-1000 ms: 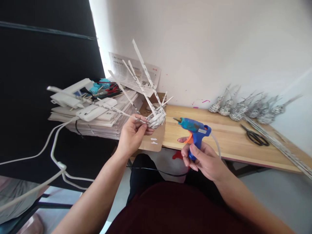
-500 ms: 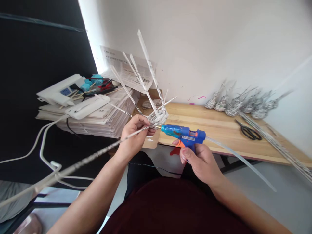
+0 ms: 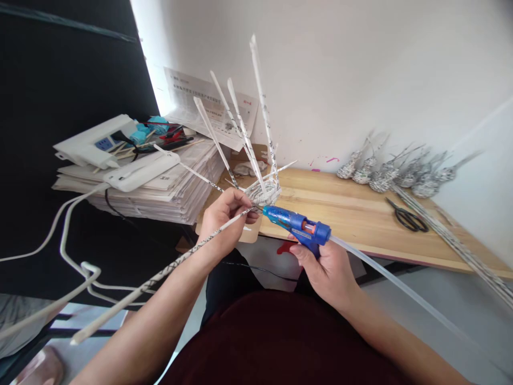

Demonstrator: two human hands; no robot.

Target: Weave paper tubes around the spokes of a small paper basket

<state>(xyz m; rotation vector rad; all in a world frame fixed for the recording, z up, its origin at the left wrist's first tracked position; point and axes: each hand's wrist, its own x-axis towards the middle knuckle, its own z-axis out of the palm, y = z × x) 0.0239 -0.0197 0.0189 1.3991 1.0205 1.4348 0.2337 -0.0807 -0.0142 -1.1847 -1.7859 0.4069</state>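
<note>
A small woven basket (image 3: 264,190) of rolled newspaper has several long paper tubes sticking up and out of its rim. My left hand (image 3: 226,219) pinches the basket's near edge, where one long paper tube (image 3: 168,267) runs back toward me over the forearm. In my right hand (image 3: 326,267) is a blue glue gun (image 3: 296,224), gripped by its handle. Its nozzle points left and meets the work beside my left fingertips; whether it touches the paper I cannot tell. A clear glue stick (image 3: 393,280) trails from the gun's back end.
A tall stack of newspapers (image 3: 160,200) at left carries a white power strip (image 3: 140,171) and tools. Black scissors (image 3: 409,216), bundled paper rods (image 3: 460,243) and several woven paper pieces (image 3: 382,176) lie on the wooden table (image 3: 320,195). White cables hang at left.
The glue gun has tilted, its rear lower and its nozzle slightly farther left. The basket's upright tubes have swung to the right, and the long tube's near end has shifted right.
</note>
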